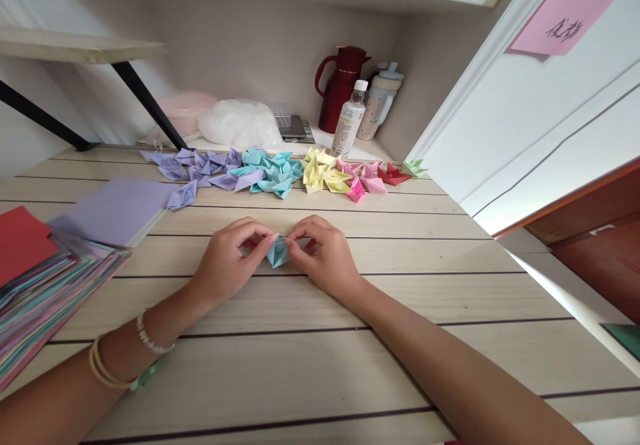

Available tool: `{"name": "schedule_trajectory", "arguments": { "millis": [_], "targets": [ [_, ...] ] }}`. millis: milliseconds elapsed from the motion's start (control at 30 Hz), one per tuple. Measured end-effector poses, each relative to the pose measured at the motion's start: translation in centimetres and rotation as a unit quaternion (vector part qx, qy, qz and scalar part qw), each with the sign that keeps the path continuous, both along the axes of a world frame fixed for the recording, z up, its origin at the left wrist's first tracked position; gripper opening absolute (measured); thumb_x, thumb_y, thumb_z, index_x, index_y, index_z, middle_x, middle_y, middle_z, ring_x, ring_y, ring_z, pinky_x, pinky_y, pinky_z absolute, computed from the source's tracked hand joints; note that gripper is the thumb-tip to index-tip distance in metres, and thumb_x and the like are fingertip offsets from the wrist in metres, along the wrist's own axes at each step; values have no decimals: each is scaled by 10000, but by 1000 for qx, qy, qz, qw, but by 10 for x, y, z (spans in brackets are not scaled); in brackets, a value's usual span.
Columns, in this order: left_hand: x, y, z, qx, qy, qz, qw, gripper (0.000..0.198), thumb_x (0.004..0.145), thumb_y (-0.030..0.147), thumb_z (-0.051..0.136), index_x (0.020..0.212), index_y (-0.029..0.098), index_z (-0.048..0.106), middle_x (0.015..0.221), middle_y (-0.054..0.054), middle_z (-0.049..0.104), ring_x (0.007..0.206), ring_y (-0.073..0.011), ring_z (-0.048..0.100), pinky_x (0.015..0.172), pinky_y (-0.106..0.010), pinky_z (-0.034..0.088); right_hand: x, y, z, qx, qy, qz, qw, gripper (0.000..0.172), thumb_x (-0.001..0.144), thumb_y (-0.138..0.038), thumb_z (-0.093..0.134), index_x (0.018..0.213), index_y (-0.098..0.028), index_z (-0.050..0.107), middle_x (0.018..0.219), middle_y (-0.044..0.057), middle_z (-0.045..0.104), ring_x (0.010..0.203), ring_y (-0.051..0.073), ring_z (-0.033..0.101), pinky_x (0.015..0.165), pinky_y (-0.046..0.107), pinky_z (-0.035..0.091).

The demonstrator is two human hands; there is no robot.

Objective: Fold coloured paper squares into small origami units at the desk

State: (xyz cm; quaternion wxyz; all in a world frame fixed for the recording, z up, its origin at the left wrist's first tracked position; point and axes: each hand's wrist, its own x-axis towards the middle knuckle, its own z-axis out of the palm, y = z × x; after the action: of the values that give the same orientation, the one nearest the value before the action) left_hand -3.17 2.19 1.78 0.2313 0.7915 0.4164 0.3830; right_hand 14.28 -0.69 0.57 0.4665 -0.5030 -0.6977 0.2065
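Note:
Between my two hands is a small light-blue folded origami paper (277, 253), its pointed lower part showing below the fingers. My left hand (234, 257) pinches its left corner between thumb and fingertips. On the opposite side my right hand (323, 253) pinches the right corner in the same way. The fingertips cover both upper ends of the paper. Beyond the hands lies a row of folded paper boats, grouped by colour: purple boats (200, 164), turquoise boats (275, 173), yellow boats (320, 170), pink boats (371, 177), a red boat (393, 174) and a green boat (414, 168).
At the left lie a purple paper stack (117, 208) and a pile of coloured sheets (55, 298) with red paper (23, 245) on top. Behind the boats stand a plastic bottle (349, 122), a dark red jug (345, 88), a tumbler (381, 102) and a white plastic bag (240, 124).

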Motion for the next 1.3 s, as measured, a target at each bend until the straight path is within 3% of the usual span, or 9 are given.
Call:
{"name": "schedule_trajectory", "arguments": {
  "millis": [367, 600, 767, 1000, 1167, 1300],
  "targets": [
    [2, -1, 0, -19, -7, 4, 1000, 173, 787, 350, 561, 742, 206, 647, 738, -27, 645, 701, -163, 594, 610, -252, 472, 1, 3, -4, -60, 25, 25, 998, 98, 773, -268, 607, 805, -190, 657, 801, 30, 657, 657, 123, 576, 578, 235, 451],
    [-1, 3, -6, -79, -122, 40, 989, 183, 790, 369, 571, 812, 190, 599, 755, -13, 654, 677, -149, 614, 620, -256, 480, 2, 5, -3, -48, 33, 57, 997, 48, 764, -226, 625, 757, -198, 664, 853, 35, 668, 727, 136, 597, 591, 239, 447],
    [-1, 7, -9, -149, -169, -3, 974, 243, 778, 388, 598, 895, 175, 606, 826, -40, 677, 759, -171, 637, 674, -286, 505, 2, 7, -4, -56, 64, 61, 994, 70, 779, -236, 613, 756, -192, 663, 872, 39, 662, 745, 138, 595, 598, 237, 453],
    [1, 12, -11, -257, -202, -97, 940, 507, 688, 372, 703, 1135, 175, 567, 1052, -95, 662, 898, -216, 647, 783, -356, 528, 4, 9, -4, -78, 125, 50, 988, 99, 787, -261, 608, 772, -180, 662, 937, 58, 639, 854, 152, 592, 640, 233, 466],
    [-1, 12, -14, -251, -202, -96, 942, 377, 687, 363, 705, 997, 169, 611, 973, -69, 674, 887, -210, 643, 795, -350, 526, 3, 9, -4, -77, 120, 48, 989, 155, 794, -325, 605, 774, -183, 665, 955, 66, 629, 852, 156, 588, 615, 231, 458],
    [-3, 13, -17, -259, -241, -69, 933, 340, 673, 345, 721, 934, 175, 584, 903, -39, 676, 788, -178, 653, 737, -328, 536, 1, 7, -1, -105, 144, 51, 983, 270, 752, -389, 651, 935, -191, 639, 933, 49, 649, 737, 132, 580, 563, 225, 432]
  ]
}}
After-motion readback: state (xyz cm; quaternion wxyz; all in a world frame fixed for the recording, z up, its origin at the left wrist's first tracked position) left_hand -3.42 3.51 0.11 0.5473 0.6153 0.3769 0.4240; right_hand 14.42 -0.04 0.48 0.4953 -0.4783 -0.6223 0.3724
